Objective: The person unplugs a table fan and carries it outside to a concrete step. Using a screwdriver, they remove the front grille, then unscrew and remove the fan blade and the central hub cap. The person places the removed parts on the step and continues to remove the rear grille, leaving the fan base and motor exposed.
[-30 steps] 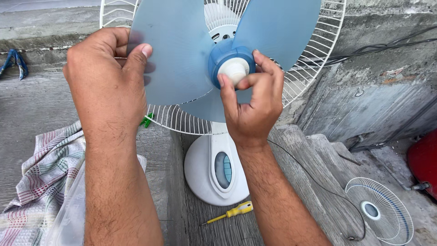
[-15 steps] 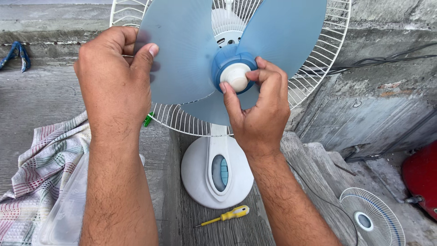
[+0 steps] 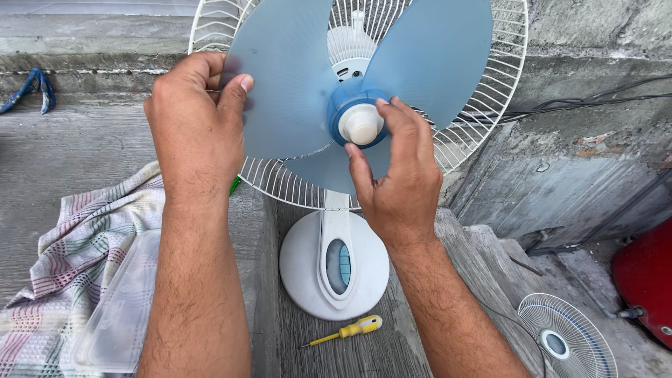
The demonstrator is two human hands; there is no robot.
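At centre, a white desk fan (image 3: 336, 259) stands on a weathered wooden tabletop (image 3: 315, 353), its round base toward the viewer and its front cover off. Left hand (image 3: 196, 133): grip clenched on the edge of the left blade of the blue fan blade (image 3: 294, 91), thumb on the front face, fingers curled behind. Right hand (image 3: 399, 175): thumb and fingertips pinched around the white cap (image 3: 361, 124) at the blue hub, grasping it. Behind the blade, the white wire rear guard (image 3: 490, 105) stands upright, ringing the blade on all sides.

On the tabletop just in front of the base lies a yellow-handled screwdriver (image 3: 346, 330), apart from both hands. At lower left, a checked cloth (image 3: 63, 273) lies crumpled on the concrete, with a clear plastic lid (image 3: 119, 315) resting on it beside the left forearm. At lower right, the detached front guard (image 3: 563, 339) lies flat on the ground, near a red object (image 3: 647, 280) at the frame edge. At upper left, a blue-handled tool (image 3: 31, 87) lies on the concrete ledge, well apart from the fan.
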